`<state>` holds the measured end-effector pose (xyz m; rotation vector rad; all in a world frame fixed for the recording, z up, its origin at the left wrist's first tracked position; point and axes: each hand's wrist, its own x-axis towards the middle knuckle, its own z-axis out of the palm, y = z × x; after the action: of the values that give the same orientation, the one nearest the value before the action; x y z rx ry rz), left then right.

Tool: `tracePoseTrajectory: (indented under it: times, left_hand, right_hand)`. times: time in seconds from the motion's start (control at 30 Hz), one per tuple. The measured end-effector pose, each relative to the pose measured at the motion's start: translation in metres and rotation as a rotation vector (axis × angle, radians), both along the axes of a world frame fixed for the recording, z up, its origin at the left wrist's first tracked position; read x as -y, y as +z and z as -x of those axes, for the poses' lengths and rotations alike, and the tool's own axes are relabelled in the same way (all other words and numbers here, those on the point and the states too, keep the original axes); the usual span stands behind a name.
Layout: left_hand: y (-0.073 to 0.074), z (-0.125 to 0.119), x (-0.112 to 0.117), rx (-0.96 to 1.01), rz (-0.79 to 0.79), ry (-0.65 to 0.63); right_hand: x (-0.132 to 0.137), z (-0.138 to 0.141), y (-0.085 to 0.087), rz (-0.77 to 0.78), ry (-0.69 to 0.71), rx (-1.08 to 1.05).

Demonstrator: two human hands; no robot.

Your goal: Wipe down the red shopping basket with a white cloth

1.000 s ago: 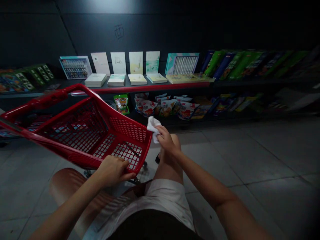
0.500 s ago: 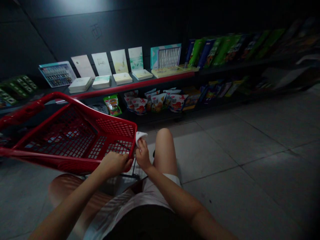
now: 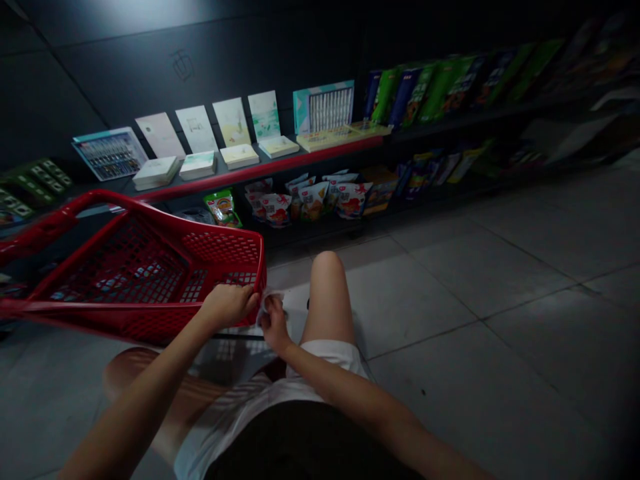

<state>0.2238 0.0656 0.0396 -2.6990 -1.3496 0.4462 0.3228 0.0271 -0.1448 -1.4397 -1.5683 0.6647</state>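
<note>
A red plastic shopping cart [image 3: 200,313] with lattice walls stands at the left, its narrow end towards my legs. My left hand [image 3: 231,307] is closed on the rim at that end's near corner. Against the outside of the same end, my right hand [image 3: 275,327] presses a white cloth [image 3: 273,293], its fingers bunched round it. The cloth is blurred, and part of it is hidden by the fingers. Inside the basket no goods show; the shelf and floor are seen through the lattice.
Behind the cart runs a low shelf [image 3: 220,180] with a red edge, bearing thin books [image 3: 193,130], boxed sets and green packets [image 3: 443,87]. Snack bags [image 3: 313,200] fill the lower level. My bent knee [image 3: 327,267] is right of the cart, over grey floor tiles [image 3: 440,293].
My right hand has moved the cloth down and slightly left along the outside of the cart's end. The left hand stays on the rim. The view has shifted slightly.
</note>
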Motion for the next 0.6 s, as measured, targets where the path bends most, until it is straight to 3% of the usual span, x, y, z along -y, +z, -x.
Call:
tracePoseTrajectory:
  times: [0.17,0.37,0.4,0.53,0.6]
  left_hand:
    - [0.002,0.002,-0.008,0.010,0.021,-0.003]
    - [0.000,0.002,-0.013,0.024,0.034,0.026]
    - [0.000,0.002,-0.014,0.028,0.041,0.031]
    - [-0.001,0.001,-0.016,0.035,0.061,0.052]
    - [-0.001,0.000,-0.016,0.040,0.067,0.055]
  right_hand:
    - [0.008,0.008,-0.003,-0.153,-0.016,-0.088]
    - [0.023,0.015,-0.007,-0.040,-0.003,-0.055]
    - [0.027,0.018,-0.004,-0.092,0.032,-0.040]
    - [0.038,0.025,0.007,-0.422,0.385,0.017]
    - [0.037,0.020,0.012,-0.497,0.385,-0.011]
